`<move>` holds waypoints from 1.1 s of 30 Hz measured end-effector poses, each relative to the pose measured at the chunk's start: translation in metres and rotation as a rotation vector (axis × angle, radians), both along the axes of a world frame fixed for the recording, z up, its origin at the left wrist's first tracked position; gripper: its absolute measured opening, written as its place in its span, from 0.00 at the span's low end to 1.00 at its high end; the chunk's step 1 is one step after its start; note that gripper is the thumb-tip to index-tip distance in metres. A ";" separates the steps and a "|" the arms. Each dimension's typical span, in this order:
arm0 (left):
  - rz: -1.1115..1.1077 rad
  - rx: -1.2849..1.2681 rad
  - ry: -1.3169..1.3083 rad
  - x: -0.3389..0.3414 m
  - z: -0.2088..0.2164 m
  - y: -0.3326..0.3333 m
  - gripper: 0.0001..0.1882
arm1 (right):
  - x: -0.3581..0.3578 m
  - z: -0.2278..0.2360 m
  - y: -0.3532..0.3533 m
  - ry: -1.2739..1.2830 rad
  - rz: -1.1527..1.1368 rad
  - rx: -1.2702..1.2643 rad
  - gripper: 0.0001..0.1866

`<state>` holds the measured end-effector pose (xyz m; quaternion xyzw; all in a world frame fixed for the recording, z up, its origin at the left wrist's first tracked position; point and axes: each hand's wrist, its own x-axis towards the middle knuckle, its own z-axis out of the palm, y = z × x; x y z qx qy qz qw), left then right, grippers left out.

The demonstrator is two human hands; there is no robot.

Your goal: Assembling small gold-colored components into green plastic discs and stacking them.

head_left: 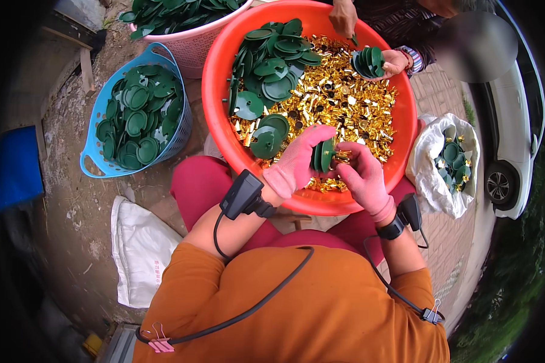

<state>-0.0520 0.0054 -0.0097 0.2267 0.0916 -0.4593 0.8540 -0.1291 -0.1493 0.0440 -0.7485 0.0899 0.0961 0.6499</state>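
Note:
Both my hands wear pink gloves and meet over the near rim of a large orange tub (219,54). My left hand (297,162) grips a small stack of green plastic discs (323,155) held on edge. My right hand (362,176) pinches a small gold metal piece (343,158) against that stack. Inside the tub lies a heap of gold metal pieces (339,97), with loose green discs (271,60) piled on its left side. A black device is strapped to each of my wrists, with cables running down.
Across the tub another person's hand (389,62) holds a stack of green discs. A blue basket (97,118) and a pink basket (191,45) of green discs stand to the left. A white bag (427,157) with discs sits right, a white sack (140,248) lower left, a white car far right.

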 end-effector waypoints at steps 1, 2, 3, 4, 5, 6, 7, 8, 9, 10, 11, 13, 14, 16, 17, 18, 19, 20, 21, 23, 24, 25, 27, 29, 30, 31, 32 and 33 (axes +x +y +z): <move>0.009 -0.005 0.002 0.001 0.003 0.001 0.12 | 0.000 -0.002 0.000 0.002 0.009 -0.005 0.20; 0.014 0.049 -0.015 0.001 0.005 0.001 0.11 | -0.001 -0.006 -0.003 0.022 0.012 0.094 0.19; 0.019 0.104 -0.033 0.001 0.008 0.002 0.11 | -0.001 -0.007 -0.006 0.043 0.014 0.192 0.19; -0.018 0.085 -0.045 0.001 0.011 0.005 0.11 | 0.000 -0.004 -0.006 0.063 0.011 0.228 0.18; -0.010 0.083 -0.042 0.002 0.014 0.006 0.11 | 0.001 -0.001 -0.003 0.067 0.018 0.226 0.18; -0.016 0.109 -0.044 0.002 0.017 0.008 0.11 | 0.003 0.004 -0.001 0.072 -0.012 0.129 0.17; -0.022 0.134 -0.044 0.000 0.019 0.009 0.12 | 0.003 0.006 0.001 0.077 -0.043 0.031 0.17; -0.024 0.110 -0.071 0.001 0.018 0.012 0.13 | 0.004 0.002 0.002 0.024 -0.049 -0.022 0.16; -0.019 0.108 -0.066 -0.001 0.018 0.013 0.13 | 0.001 -0.003 -0.001 0.029 -0.043 -0.024 0.16; 0.000 0.102 -0.116 -0.003 0.017 0.013 0.14 | 0.000 -0.007 -0.006 0.050 -0.053 0.140 0.16; 0.020 0.096 -0.166 -0.004 0.016 0.012 0.15 | -0.001 -0.010 -0.008 0.073 -0.064 0.304 0.17; 0.038 0.078 -0.173 -0.004 0.016 0.012 0.17 | -0.002 -0.018 -0.003 0.061 -0.116 0.370 0.18; 0.026 0.081 -0.155 -0.002 0.018 0.013 0.17 | -0.002 -0.019 -0.002 0.054 -0.111 0.347 0.18; 0.019 0.082 -0.134 -0.001 0.020 0.015 0.16 | -0.002 -0.019 -0.002 0.051 -0.102 0.323 0.18; 0.009 0.105 -0.134 -0.001 0.020 0.016 0.16 | -0.003 -0.019 -0.003 -0.015 -0.034 0.104 0.18; -0.001 0.126 -0.134 -0.001 0.020 0.016 0.16 | -0.003 -0.019 -0.004 -0.082 0.034 -0.115 0.17; -0.001 0.123 -0.132 -0.001 0.021 0.015 0.16 | 0.000 -0.016 -0.008 -0.079 0.034 -0.118 0.17; -0.055 0.171 -0.153 0.001 0.021 0.014 0.16 | 0.007 -0.008 -0.013 -0.325 0.242 -0.531 0.17; -0.109 0.218 -0.173 0.001 0.021 0.014 0.17 | 0.012 -0.001 -0.014 -0.571 0.452 -0.943 0.17; -0.103 0.196 -0.188 -0.001 0.021 0.016 0.17 | 0.018 0.012 -0.013 -0.529 0.490 -0.967 0.18; -0.113 0.175 -0.178 -0.001 0.023 0.018 0.17 | 0.021 0.019 -0.015 -0.520 0.584 -1.036 0.18; -0.121 0.152 -0.171 -0.001 0.024 0.019 0.17 | 0.026 0.025 -0.016 -0.513 0.679 -1.107 0.19; -0.107 0.149 -0.370 -0.005 0.008 0.016 0.16 | 0.037 0.036 -0.013 -0.506 0.759 -1.148 0.19; -0.072 0.153 -0.305 -0.009 0.007 0.011 0.15 | 0.046 0.041 -0.014 -0.425 0.942 -1.212 0.19; -0.070 0.150 -0.301 -0.009 0.008 0.010 0.15 | 0.049 0.041 -0.015 -0.409 0.984 -1.244 0.18; -0.070 0.181 -0.205 -0.008 0.012 0.010 0.14 | 0.050 0.039 -0.015 -0.407 0.990 -1.242 0.18; -0.071 0.212 -0.109 -0.008 0.014 0.009 0.14 | 0.050 0.035 -0.016 -0.333 0.953 -1.174 0.17; -0.069 0.212 -0.104 -0.010 0.010 0.006 0.14 | 0.050 0.030 -0.016 -0.261 0.915 -1.107 0.16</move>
